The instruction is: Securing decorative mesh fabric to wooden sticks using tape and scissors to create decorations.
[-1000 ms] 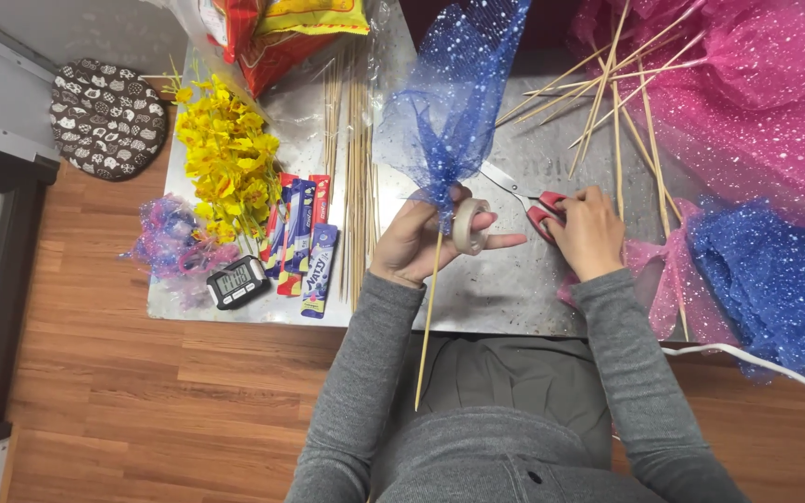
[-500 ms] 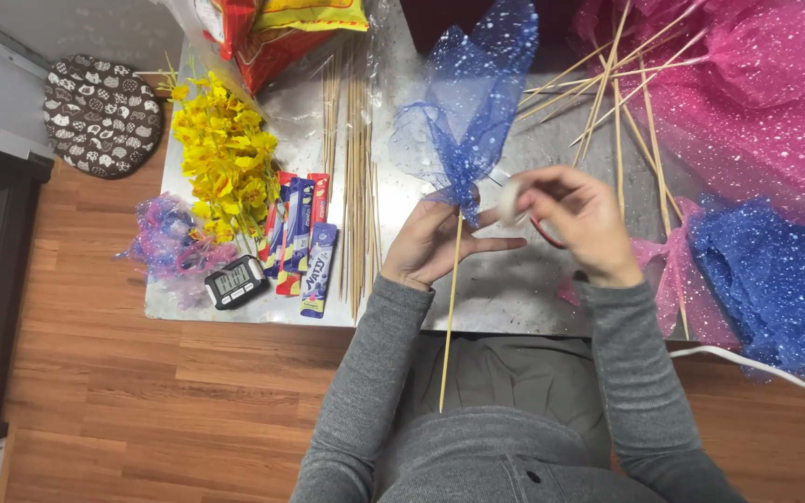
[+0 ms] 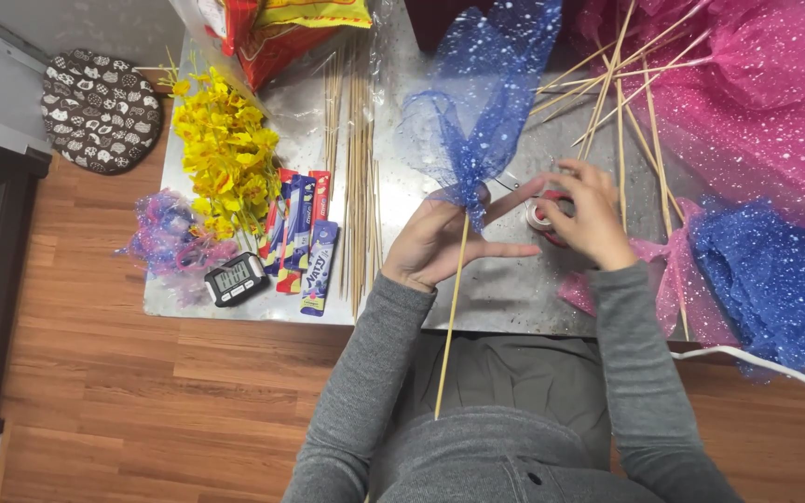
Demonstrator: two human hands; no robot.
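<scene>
1. Left hand (image 3: 435,244) pinches the gathered neck of the blue mesh (image 3: 482,102) where it meets the skewer (image 3: 450,307). The skewer runs from that pinch down toward the person's lap. The pinch is the landmark below.
2. Right hand (image 3: 589,212), just right of the pinch, is closed on a tape roll (image 3: 540,214). A strip looks stretched from roll to pinch; it is too thin to be sure.
3. Risk: the left grip slackens, so the mesh neck opens or slides along the skewer. The mesh is springy and only fingers hold it.
4. Risk: tape sticks to the loose mesh above the pinch or to the fingers, giving a crooked, creased wrap.
5. Risk: the long free end of the skewer below the pinch gives leverage. A knock against the lap would twist the bundle out of the grip.
6. Risk: the right elbow sweeps the pink and blue finished pieces (image 3: 747,270) lying right of the pinch, at the worktop (image 3: 514,298) edge.
7. Spare skewers (image 3: 356,177) and snack packs (image 3: 300,233) lie left of the pinch, well apart; low concern.
</scene>
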